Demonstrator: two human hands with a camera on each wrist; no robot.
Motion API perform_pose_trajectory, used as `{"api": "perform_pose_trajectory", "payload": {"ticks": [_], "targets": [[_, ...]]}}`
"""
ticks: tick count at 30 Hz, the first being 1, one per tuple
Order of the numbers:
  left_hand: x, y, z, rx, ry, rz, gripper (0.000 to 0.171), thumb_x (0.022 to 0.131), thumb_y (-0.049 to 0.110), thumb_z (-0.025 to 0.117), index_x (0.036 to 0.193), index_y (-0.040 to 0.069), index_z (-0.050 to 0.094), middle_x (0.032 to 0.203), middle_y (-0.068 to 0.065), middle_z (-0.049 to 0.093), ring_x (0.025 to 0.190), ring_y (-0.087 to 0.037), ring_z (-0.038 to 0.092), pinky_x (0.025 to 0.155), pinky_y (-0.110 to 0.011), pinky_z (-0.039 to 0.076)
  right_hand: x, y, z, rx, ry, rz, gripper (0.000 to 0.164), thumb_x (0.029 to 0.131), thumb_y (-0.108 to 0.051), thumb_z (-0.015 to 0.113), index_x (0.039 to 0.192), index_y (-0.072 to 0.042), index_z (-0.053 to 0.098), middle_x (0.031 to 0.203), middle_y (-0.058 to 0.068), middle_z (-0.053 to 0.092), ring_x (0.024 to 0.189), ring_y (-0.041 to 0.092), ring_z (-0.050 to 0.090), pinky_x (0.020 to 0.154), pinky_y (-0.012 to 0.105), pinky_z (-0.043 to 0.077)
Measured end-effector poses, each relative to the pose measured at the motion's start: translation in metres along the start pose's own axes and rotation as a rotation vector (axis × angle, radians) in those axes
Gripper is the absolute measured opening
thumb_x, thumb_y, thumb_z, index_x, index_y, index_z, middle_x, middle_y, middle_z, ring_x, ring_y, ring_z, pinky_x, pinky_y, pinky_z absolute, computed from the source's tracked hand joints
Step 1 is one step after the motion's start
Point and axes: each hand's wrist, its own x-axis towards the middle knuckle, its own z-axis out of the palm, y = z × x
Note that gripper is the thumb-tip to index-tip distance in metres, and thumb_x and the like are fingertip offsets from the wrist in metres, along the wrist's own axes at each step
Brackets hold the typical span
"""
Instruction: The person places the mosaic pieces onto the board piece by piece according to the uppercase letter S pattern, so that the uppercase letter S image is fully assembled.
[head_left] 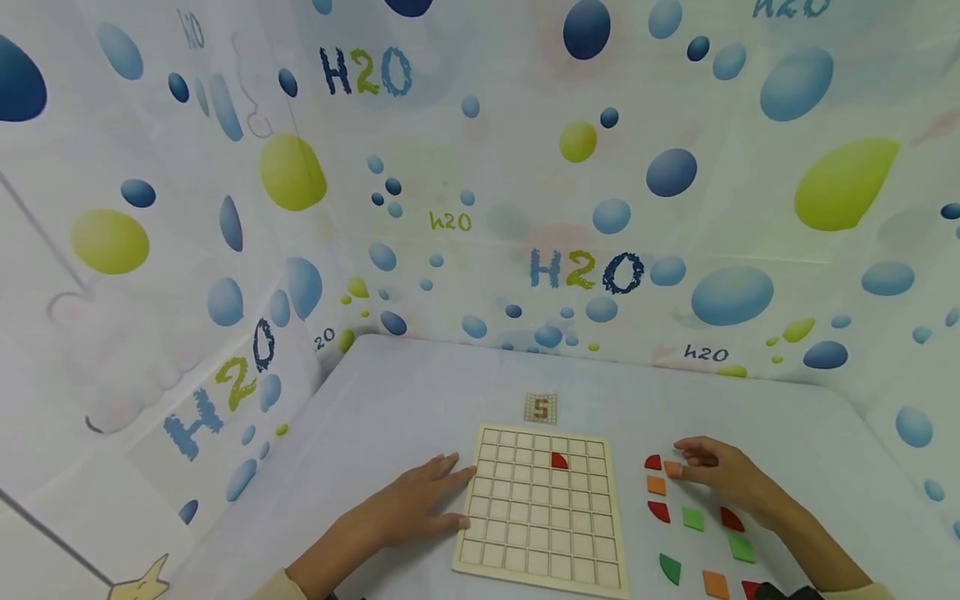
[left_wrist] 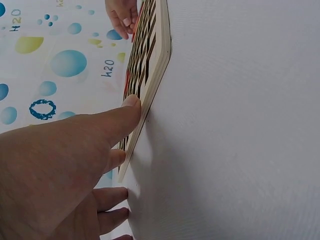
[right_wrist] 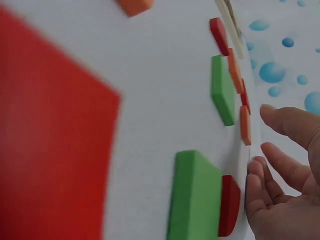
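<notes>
A wooden grid board lies on the table with a red quarter-circle piece in one of its upper cells. My left hand rests at the board's left edge, fingers spread, thumb and fingertips touching the frame. In the left wrist view the thumb lies on the board's rim. To the right of the board, my right hand hovers at an orange square piece, fingertips overlapping it in the head view. The right wrist view shows its thumb and fingers apart, with an orange piece lying flat near them.
Loose pieces lie right of the board: a red quarter circle, an orange square, green squares, a dark green leaf shape and others. A small card marked 5 or S sits behind the board. Patterned sheeting surrounds the table.
</notes>
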Motion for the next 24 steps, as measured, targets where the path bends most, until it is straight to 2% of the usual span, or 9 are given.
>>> {"api": "perform_pose_trajectory", "payload": {"ticks": [10,19,24], "targets": [[-0.0024,-0.0009,0.0001,-0.010,0.007,-0.004,0.079,0.098,0.069,0.060,0.164,0.030,0.041,0.171,-0.013,0.034,0.158,-0.038,0.032,0.122,-0.064,0.034,0.0044,0.0043,0.0051,-0.055,-0.017,-0.055,0.056,0.094,-0.032,0.081,0.140,-0.006,0.064,0.142,0.018,0.061,0.119,0.029,0.059,0.102,0.050,0.058],[0.0005,-0.0041,0.0018,-0.001,-0.004,-0.003,0.080,0.097,0.072,0.057,0.164,0.032,0.040,0.172,-0.013,0.033,0.158,-0.038,0.032,0.123,-0.062,0.034,0.0069,0.0014,0.0072,-0.103,-0.015,-0.088,0.038,0.098,-0.023,0.076,0.131,-0.006,0.069,0.130,0.010,0.066,0.108,0.023,0.060,0.096,0.044,0.059],[0.0006,-0.0046,0.0032,0.006,0.001,0.011,0.079,0.098,0.071,0.057,0.164,0.031,0.040,0.171,-0.013,0.033,0.158,-0.038,0.032,0.123,-0.062,0.034,0.0074,0.0017,0.0083,-0.140,-0.007,-0.098,0.032,0.099,-0.020,0.075,0.127,-0.006,0.070,0.123,0.008,0.068,0.107,0.023,0.061,0.096,0.047,0.059]]}}
